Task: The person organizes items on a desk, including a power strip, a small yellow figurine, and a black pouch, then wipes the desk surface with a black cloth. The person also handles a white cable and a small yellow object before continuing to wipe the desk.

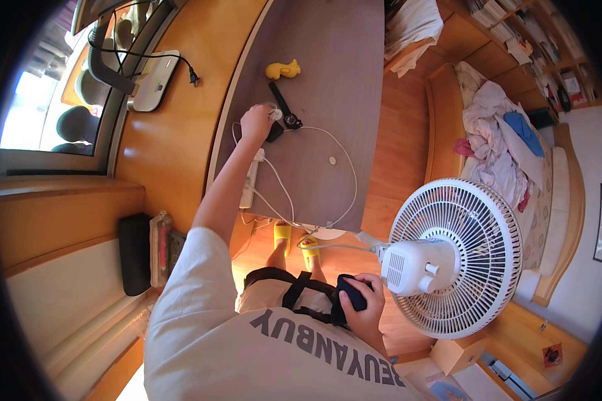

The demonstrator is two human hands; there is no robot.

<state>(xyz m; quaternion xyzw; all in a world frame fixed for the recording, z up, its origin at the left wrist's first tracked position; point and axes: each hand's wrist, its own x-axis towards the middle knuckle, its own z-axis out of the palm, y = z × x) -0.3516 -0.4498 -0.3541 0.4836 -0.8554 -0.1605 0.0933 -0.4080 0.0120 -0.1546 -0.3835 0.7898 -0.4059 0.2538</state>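
My left hand reaches over the grey tabletop, its fingers closed on a small white object, partly hidden. Right beside it lie a small black object and a wristwatch with a black strap. Farther back is a yellow duck-like object. A white cable loops across the tabletop, near a small round pale disc. Below my left forearm sits a white power strip. At waist height, my right hand grips a dark, rounded object beside black straps.
A white fan stands close on the right, its cord running towards the tabletop edge. On the wooden ledge at left are a monitor stand's base and a black plug. A bed with rumpled bedding lies beyond the wooden floor.
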